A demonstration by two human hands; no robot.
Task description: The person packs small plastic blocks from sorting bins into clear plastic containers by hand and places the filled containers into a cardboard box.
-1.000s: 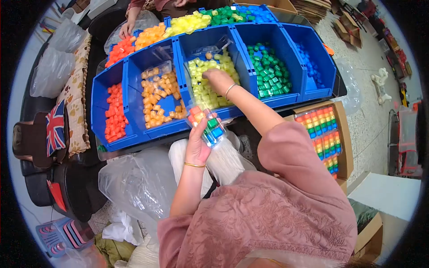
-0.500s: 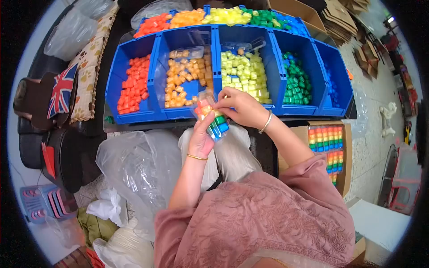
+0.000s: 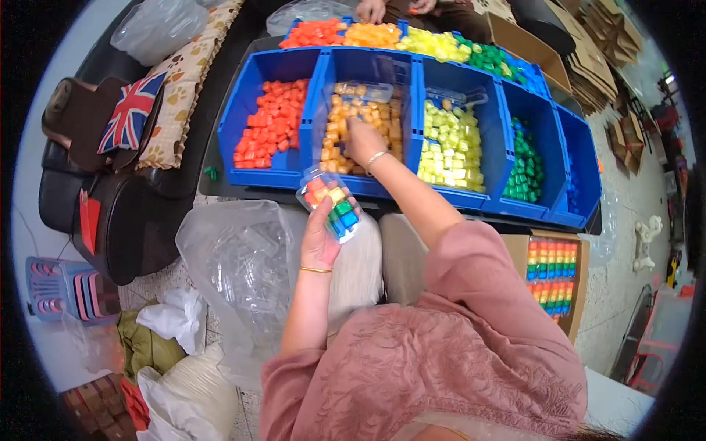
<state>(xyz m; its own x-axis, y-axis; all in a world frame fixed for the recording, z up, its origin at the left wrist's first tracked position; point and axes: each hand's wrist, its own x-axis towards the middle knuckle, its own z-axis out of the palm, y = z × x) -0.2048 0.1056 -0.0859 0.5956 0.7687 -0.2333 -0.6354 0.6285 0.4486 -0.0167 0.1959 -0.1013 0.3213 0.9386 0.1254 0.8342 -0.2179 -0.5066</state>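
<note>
My left hand [image 3: 321, 234] holds a clear plastic tray [image 3: 330, 204] with red, yellow, green and blue cubes in its pockets. My right hand [image 3: 365, 144] reaches into the bin of orange cubes [image 3: 384, 126]; its fingertips are among the cubes, and whether they hold one is hidden. Left of it stands the bin of red cubes [image 3: 271, 123]. To its right are bins of yellow cubes [image 3: 450, 147], green cubes [image 3: 523, 165] and blue cubes [image 3: 572, 192].
Beyond the bins, another person's hands [image 3: 371, 10] are near a second row of cubes. A carton [image 3: 581, 283] of filled rainbow trays stands at the right. A clear plastic bag [image 3: 235, 272] lies left of my left arm. A black sofa [image 3: 121, 228] is further left.
My right hand has left the tray and gone forward into the orange bin. My left hand still holds the tray. The view has shifted, and the other person's hands show again at the top.
</note>
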